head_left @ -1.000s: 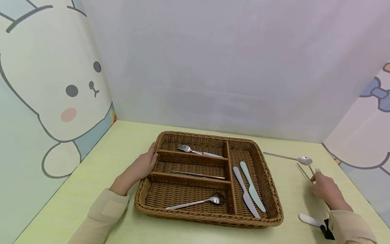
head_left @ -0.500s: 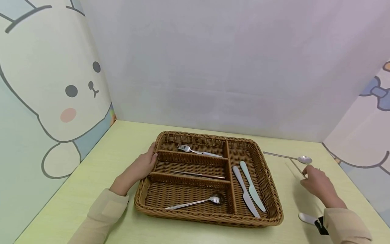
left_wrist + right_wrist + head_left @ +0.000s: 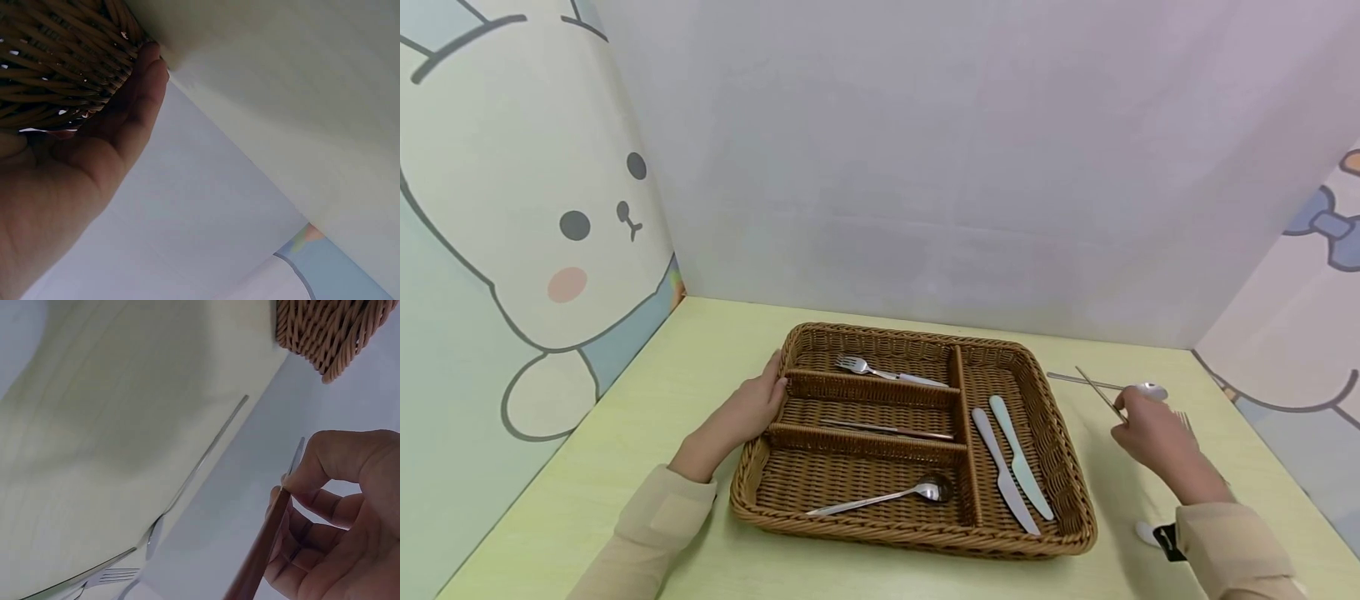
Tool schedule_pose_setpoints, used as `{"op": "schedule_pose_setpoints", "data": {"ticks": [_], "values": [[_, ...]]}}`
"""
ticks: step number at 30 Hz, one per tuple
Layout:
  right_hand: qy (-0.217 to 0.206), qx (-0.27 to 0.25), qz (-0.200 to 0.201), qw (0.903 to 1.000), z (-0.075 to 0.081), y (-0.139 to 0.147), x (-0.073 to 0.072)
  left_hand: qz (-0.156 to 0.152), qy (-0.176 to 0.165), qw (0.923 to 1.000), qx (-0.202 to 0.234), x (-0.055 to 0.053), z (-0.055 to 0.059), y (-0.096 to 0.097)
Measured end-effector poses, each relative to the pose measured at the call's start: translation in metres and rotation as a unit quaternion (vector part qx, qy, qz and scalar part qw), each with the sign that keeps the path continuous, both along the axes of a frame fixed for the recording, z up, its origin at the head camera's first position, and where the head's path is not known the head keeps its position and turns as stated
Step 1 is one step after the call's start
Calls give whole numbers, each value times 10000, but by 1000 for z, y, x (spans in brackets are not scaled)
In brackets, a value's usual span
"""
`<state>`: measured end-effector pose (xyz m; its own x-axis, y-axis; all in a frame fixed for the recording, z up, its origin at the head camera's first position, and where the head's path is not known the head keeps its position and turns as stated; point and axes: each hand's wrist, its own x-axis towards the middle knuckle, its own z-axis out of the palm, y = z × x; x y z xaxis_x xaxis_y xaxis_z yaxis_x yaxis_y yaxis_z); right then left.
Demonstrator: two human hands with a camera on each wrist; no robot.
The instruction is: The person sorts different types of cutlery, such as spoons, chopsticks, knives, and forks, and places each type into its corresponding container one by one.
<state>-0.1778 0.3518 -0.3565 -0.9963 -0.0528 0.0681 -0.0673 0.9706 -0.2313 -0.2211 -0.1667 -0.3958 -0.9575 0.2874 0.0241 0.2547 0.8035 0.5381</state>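
My left hand (image 3: 748, 408) holds the left rim of a brown wicker cutlery basket (image 3: 910, 543); in the left wrist view its fingers lie along the outer wall. To the basket's right, my right hand (image 3: 1165, 442) pinches a thin chopstick (image 3: 262, 540) between thumb and fingers. That chopstick has a brown shaft and a metallic end, pointing to the upper left in the head view. Behind this hand lies a long-handled spoon (image 3: 1150, 390), partly covered. A fork (image 3: 119, 574) and another slim stick (image 3: 94, 572) show below the spoon in the right wrist view.
Inside the basket are a fork (image 3: 854, 364), thin metal sticks (image 3: 887, 430), a spoon (image 3: 928, 491), a lilac knife (image 3: 1009, 483) and a mint knife (image 3: 1022, 467), split by wicker dividers. A white handle (image 3: 1146, 533) lies near the right sleeve. Walls stand behind and beside the table.
My right hand has moved left and slightly away from me, lifting the chopstick over toward the spoon's handle. The left hand and basket have stayed put.
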Motion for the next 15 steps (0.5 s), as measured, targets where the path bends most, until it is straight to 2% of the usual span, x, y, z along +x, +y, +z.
{"op": "schedule_pose_setpoints", "data": {"ticks": [15], "values": [[738,230,558,9954,25,-49,0,49,38,10000,-29,0,2,1]]}}
